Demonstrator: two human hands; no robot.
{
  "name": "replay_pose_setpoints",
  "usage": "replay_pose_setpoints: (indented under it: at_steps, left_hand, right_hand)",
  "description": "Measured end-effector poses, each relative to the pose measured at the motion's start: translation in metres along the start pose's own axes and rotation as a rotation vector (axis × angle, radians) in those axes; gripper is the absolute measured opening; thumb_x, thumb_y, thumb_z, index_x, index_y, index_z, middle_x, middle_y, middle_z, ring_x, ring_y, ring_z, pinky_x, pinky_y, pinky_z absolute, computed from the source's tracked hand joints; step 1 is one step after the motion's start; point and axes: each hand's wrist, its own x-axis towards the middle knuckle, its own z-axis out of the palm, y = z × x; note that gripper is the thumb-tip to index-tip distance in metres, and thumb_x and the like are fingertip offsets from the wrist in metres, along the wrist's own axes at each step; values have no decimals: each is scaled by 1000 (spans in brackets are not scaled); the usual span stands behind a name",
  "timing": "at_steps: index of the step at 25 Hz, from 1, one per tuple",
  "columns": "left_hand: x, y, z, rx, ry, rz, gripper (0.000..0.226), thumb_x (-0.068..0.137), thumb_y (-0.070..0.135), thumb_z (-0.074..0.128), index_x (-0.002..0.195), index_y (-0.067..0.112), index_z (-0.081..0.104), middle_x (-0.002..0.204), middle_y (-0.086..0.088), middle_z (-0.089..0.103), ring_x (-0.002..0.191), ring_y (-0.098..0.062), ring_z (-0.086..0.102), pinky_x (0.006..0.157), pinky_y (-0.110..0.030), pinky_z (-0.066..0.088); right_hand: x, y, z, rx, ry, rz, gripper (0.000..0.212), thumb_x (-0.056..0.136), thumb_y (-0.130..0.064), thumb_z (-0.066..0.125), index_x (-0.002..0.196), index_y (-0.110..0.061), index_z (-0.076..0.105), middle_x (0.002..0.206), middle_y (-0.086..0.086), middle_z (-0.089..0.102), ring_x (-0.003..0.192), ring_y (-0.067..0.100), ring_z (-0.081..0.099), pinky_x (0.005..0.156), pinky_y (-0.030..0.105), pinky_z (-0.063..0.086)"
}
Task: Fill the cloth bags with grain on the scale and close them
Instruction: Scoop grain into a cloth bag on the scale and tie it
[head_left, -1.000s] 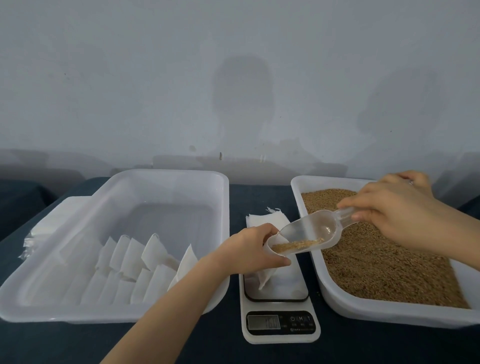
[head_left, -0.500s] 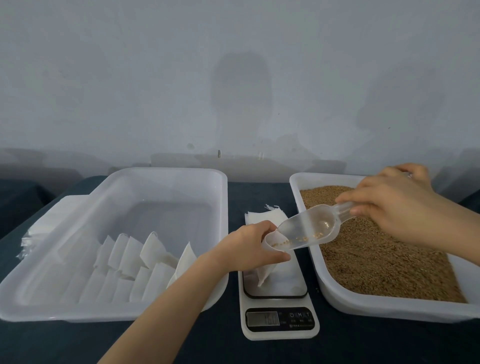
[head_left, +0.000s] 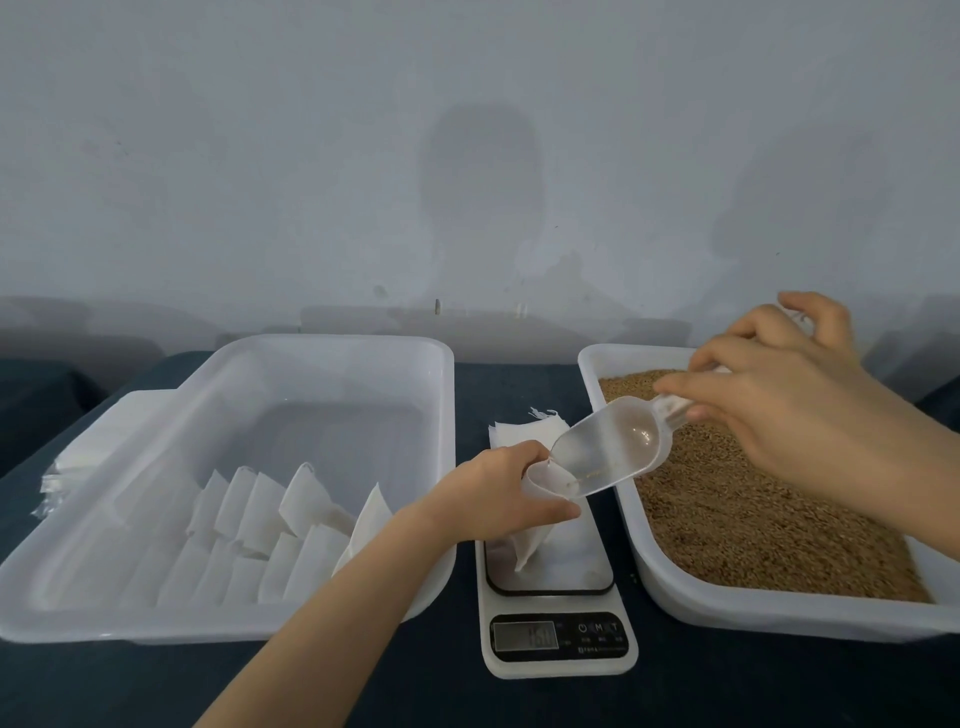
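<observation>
My left hand (head_left: 501, 493) grips the open mouth of a white cloth bag (head_left: 532, 545) standing on the white kitchen scale (head_left: 558, 644). In my right hand (head_left: 779, 395) is the handle of a clear plastic scoop (head_left: 610, 447), tilted down with its lip at the bag's mouth. Only a few grains cling inside the scoop. On the right, a white tray (head_left: 779, 610) holds brown grain (head_left: 753, 519). More flat white bags (head_left: 524, 431) lie behind the scale.
A large white tub (head_left: 234, 623) on the left holds several filled white bags (head_left: 280, 525) in rows. A stack of flat white cloth (head_left: 88, 447) lies left of the tub. Everything rests on a dark blue cloth (head_left: 363, 686) against a grey wall.
My right hand has raised the scoop's handle, tipping it steeper. The grain that lay in the scoop has run out into the bag, leaving it nearly empty.
</observation>
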Motion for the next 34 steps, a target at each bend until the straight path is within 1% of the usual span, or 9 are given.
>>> replay_pose_setpoints:
  at_steps: [7, 13, 15, 17, 20, 22, 25, 31, 34]
  left_hand:
    - [-1, 0, 0, -33, 1, -9, 46, 74, 63, 64, 110, 38, 50, 103, 13, 60, 87, -7, 60, 76, -26, 52]
    - [0, -1, -1, -13, -4, -22, 53, 76, 63, 63, 118, 33, 50, 106, 10, 60, 92, -12, 60, 83, -32, 53]
    - [0, -1, 0, 23, 8, -23, 54, 77, 64, 61, 119, 32, 50, 104, 10, 58, 92, -13, 58, 83, -32, 51]
    - [0, 0, -1, 36, 15, -18, 48, 77, 64, 61, 112, 33, 51, 103, 10, 59, 92, -13, 58, 83, -33, 51]
    - [0, 1, -1, 31, 9, -13, 47, 78, 64, 60, 111, 32, 51, 104, 9, 60, 91, -13, 58, 83, -34, 52]
    - [-1, 1, -1, 42, 2, -8, 45, 79, 64, 60, 109, 33, 50, 104, 9, 59, 91, -13, 58, 81, -32, 52]
    - [-1, 0, -1, 40, 3, -4, 42, 79, 64, 59, 106, 35, 48, 104, 9, 58, 91, -12, 58, 79, -30, 51]
    - [0, -2, -1, 35, -5, -5, 47, 78, 66, 59, 112, 34, 51, 106, 11, 59, 93, -11, 58, 85, -36, 53]
    - [0, -1, -2, 38, -6, -7, 50, 78, 66, 59, 114, 33, 51, 109, 10, 59, 95, -12, 58, 87, -36, 53]
  right_hand:
    - [4, -11, -9, -100, 77, -128, 56, 39, 17, 79, 86, -13, 75, 83, 9, 68, 86, 38, 60, 99, 54, 19]
    - [-2, -9, -10, -76, 81, -119, 54, 48, 10, 81, 94, -17, 76, 91, 7, 70, 91, 36, 61, 99, 54, 20]
    - [-9, 0, -4, -54, 133, -25, 32, 69, -10, 78, 99, -22, 74, 95, 5, 71, 93, 31, 57, 98, 50, 21]
    - [-19, 13, 10, -30, 162, 180, 24, 87, -30, 57, 105, -23, 71, 98, 4, 71, 91, 29, 54, 95, 46, 26]
    - [-36, 30, 47, 185, -62, 571, 28, 92, -28, 54, 116, -23, 66, 83, 5, 71, 73, 26, 60, 72, 35, 41]
    - [-47, 33, 76, 375, -264, 795, 30, 92, -29, 53, 121, -24, 62, 68, -3, 63, 49, 17, 56, 47, 23, 36]
    - [-63, 35, 114, 487, -371, 910, 30, 93, -26, 54, 120, -18, 62, 71, -4, 61, 43, 14, 52, 38, 23, 35]
    - [-66, 32, 127, 442, -455, 895, 27, 92, -31, 55, 114, -18, 66, 67, -8, 58, 48, 8, 54, 46, 23, 42]
    - [-66, 28, 125, 274, -547, 822, 25, 94, -38, 51, 110, -27, 66, 65, -12, 58, 56, 6, 54, 77, 33, 51]
